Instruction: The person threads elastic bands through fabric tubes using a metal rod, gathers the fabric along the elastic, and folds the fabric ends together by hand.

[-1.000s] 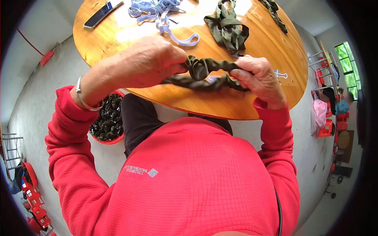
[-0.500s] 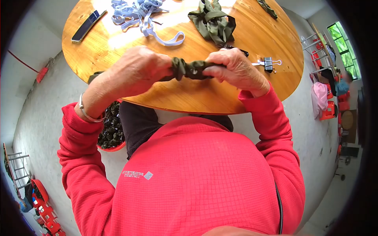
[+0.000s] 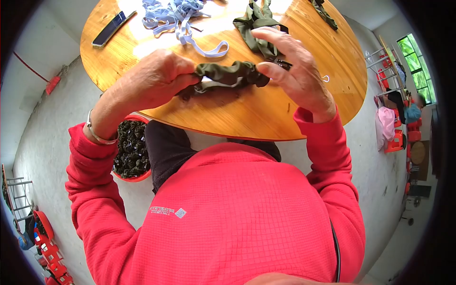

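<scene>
A dark olive-green scrunchie (image 3: 232, 71) hangs as a gathered loop above the near part of the table. My left hand (image 3: 154, 78) is closed round its left end, hiding that part. At the other end, my right hand (image 3: 301, 71) is open with its fingers spread; the thumb is close to the scrunchie, and I cannot tell whether they touch. Behind the right hand lies a heap of olive-green fabric strips (image 3: 254, 35). A small black object (image 3: 283, 63), partly hidden, shows beside the right hand's fingers.
The round wooden table (image 3: 218, 116) carries light-blue elastic bands (image 3: 173, 16), a phone (image 3: 114, 29) at the left and another green strip (image 3: 325, 13) at the far right. A red tub (image 3: 135, 179) of dark gathered pieces stands on the floor by my leg.
My right hand has let go of the scrunchie and spread its fingers. The scrunchie has gone from a tight bunch between both hands to an open loop held by the left.
</scene>
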`<action>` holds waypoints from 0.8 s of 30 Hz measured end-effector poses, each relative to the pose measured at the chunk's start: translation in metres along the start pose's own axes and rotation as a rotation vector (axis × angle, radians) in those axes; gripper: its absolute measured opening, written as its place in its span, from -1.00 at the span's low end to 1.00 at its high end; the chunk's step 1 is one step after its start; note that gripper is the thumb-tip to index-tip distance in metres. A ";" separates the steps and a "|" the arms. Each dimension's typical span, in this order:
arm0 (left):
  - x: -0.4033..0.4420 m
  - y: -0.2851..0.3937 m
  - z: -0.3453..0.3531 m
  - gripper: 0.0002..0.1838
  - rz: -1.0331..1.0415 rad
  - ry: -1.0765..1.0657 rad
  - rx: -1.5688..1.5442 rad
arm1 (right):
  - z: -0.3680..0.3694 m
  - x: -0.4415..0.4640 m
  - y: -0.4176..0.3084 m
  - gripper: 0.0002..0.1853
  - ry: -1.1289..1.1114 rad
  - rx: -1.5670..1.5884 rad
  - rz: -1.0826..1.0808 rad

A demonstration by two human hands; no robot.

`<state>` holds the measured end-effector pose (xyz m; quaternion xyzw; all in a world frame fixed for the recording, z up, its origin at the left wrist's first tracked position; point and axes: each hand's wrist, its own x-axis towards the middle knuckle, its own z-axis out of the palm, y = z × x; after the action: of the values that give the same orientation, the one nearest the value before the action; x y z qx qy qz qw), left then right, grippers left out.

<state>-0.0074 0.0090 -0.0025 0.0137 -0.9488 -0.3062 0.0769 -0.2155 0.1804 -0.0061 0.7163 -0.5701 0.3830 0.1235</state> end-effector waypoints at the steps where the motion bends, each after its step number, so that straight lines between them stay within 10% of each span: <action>1: 0.003 0.008 0.001 -0.78 -0.015 0.018 -0.021 | 0.008 0.005 -0.005 -0.64 -0.049 0.031 -0.029; 4: 0.014 0.006 0.008 -0.82 0.129 0.043 0.078 | 0.026 0.009 -0.011 -0.81 -0.377 0.194 0.076; 11: -0.008 -0.007 -0.049 -0.73 -0.296 -0.440 -0.864 | -0.041 0.007 0.001 -0.87 -0.415 0.420 0.310; 19: -0.005 -0.007 -0.020 -0.86 -0.058 -0.164 -0.304 | -0.050 -0.019 0.000 -0.88 -0.369 0.453 0.566; 24: 0.012 0.007 0.005 -0.82 0.285 -0.015 0.117 | -0.018 -0.022 -0.009 -0.89 -0.315 0.350 0.308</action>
<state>-0.0202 0.0170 -0.0008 -0.1190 -0.9578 -0.2367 0.1116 -0.2161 0.2100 -0.0071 0.6824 -0.6095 0.3737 -0.1519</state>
